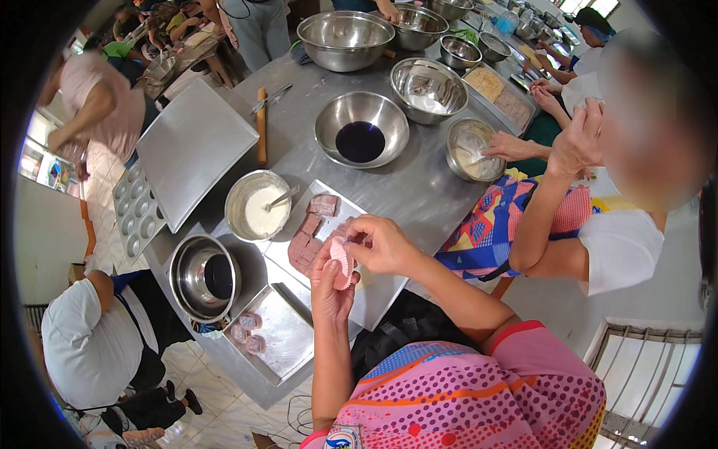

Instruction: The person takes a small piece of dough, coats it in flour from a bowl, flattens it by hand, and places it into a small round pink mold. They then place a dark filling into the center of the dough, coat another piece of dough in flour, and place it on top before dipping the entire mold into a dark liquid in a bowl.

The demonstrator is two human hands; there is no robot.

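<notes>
My left hand [334,286] holds a pink fluted paper baking cup [340,262] from below and the side. The fingers of my right hand [381,244] pinch at the cup's upper edge; whether something small lies between them I cannot tell. Both hands are above a metal sheet pan [367,306] that bears reddish-brown cut cake pieces [303,252], partly hidden by my fingers. Beyond the pan's left corner is a steel bowl of pale batter [262,210] with a spoon [284,196] in it. A square metal pan [280,337] holds several filled pink cups [255,344] at its left side.
Steel bowls of dark liquid [360,141] [219,276] stand beyond and left. A large tray [196,154], a rolling pin [261,126] and a muffin tin [134,213] are further left. At the right a person's hand [516,147] reaches into a bowl; others stand around the steel table [392,185].
</notes>
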